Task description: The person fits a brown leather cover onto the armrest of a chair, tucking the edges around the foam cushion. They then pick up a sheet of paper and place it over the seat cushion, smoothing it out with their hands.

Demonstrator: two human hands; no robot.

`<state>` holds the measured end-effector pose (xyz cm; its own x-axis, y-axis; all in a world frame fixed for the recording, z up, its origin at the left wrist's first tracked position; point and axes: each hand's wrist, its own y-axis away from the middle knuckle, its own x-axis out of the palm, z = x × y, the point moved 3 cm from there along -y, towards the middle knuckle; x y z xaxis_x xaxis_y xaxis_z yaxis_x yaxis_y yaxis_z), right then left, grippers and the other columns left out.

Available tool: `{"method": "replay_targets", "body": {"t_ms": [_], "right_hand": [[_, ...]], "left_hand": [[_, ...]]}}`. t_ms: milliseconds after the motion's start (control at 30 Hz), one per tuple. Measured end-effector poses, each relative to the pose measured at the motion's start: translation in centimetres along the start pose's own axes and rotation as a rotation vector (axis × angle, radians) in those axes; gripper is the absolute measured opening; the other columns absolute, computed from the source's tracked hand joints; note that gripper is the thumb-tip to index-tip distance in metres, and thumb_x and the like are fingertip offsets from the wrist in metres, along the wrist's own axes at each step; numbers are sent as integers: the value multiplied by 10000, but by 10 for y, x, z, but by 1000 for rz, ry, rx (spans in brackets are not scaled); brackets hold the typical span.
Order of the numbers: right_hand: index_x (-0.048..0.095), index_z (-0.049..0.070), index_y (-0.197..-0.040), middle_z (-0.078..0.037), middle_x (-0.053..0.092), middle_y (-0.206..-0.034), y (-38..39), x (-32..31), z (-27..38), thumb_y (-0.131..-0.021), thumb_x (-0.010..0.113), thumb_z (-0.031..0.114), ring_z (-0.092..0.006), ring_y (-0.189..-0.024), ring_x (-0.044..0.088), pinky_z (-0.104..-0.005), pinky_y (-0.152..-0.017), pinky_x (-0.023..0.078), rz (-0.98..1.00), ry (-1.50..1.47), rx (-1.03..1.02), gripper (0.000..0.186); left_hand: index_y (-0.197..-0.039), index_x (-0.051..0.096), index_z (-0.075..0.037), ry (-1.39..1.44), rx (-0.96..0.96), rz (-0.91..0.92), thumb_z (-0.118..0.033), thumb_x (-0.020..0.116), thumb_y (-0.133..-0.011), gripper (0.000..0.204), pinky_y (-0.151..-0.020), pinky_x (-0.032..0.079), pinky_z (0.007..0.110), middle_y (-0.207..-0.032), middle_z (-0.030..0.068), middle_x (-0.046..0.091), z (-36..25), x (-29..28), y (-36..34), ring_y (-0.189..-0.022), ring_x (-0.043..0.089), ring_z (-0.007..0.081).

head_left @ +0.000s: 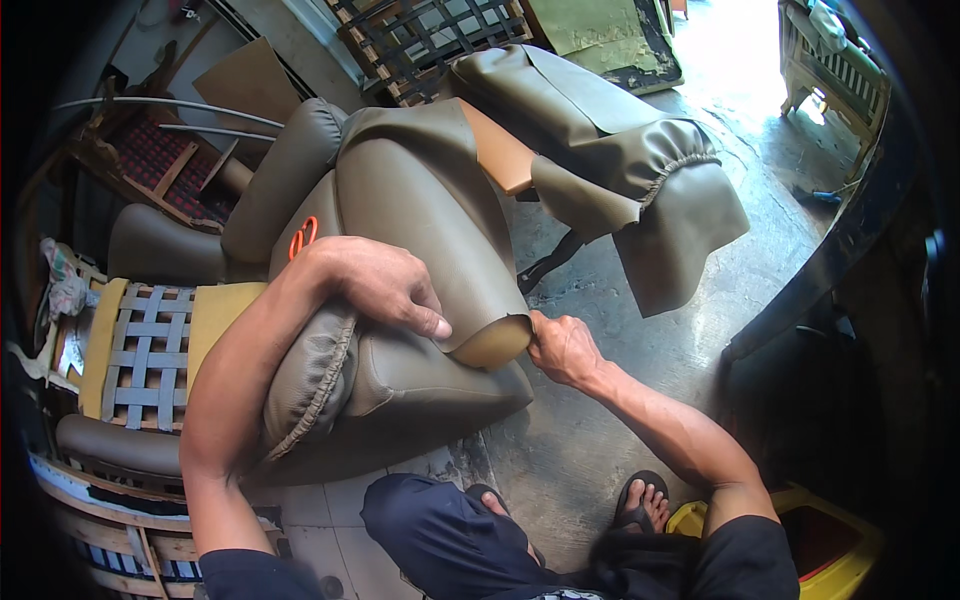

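A grey-brown leather cover point(410, 200) lies over the padded armrest of an upholstered chair. Yellow foam point(497, 342) shows at the armrest's near end, under the cover's edge. My right hand point(564, 348) is closed on that edge at the right corner, fingertips partly hidden behind it. Bent over from the left, my left hand point(385, 290) is curled against the cover's left side, with one digit pointing down toward the foam end; its other fingers are mostly hidden. Orange-handled scissors point(303, 238) lie beside my left wrist. Below that forearm bulges a gathered leather end point(318, 385).
Another leather-covered piece point(590, 120) with loose flaps stands beyond, on the concrete floor. A webbed seat frame point(150, 345) is at left, wooden frames behind it. A dark curved edge point(830, 270) rises at right. A yellow container point(840, 545) sits near my right elbow.
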<state>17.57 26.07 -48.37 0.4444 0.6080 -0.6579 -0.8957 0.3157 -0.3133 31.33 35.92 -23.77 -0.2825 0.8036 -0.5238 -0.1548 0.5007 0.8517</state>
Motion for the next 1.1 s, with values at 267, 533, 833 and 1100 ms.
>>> {"method": "replay_targets", "body": {"t_ms": [267,533,833,1100], "right_hand": [[598,-16,-954,-274,652,-668,1,5,-2,-905,624,153,-472,-666,683,-552,-626,557,-26,12,-9,177],[604,-6,-958,-295,655,-698,3,9,1,-911,607,147,-493,-692,681,-564,-649,560,-37,-51,52,160],[648,-22,-1038,-264,720,-803,2,13,16,-952,534,98,-409,-725,743,-467,-753,598,67,-519,259,187],[670,34,-1019,-274,696,-852,5,22,-5,-877,561,86,-499,-871,679,-553,-797,550,-17,-460,286,187]], "left_hand": [[-1282,723,-86,7,28,-36,-570,607,-996,574,-988,524,380,-1192,148,752,3,1,-1,-1131,697,314],[-1298,711,-63,23,-13,10,-550,589,-1004,582,-1058,481,386,-1283,160,715,-3,-3,0,-1229,651,324],[-1274,727,-73,26,-44,14,-548,597,-1001,564,-1047,486,378,-1269,153,722,-5,-3,4,-1218,658,308],[-1262,735,-99,41,84,-2,-579,588,-1006,563,-967,531,373,-1175,132,759,4,-6,-6,-1109,705,295]]}}
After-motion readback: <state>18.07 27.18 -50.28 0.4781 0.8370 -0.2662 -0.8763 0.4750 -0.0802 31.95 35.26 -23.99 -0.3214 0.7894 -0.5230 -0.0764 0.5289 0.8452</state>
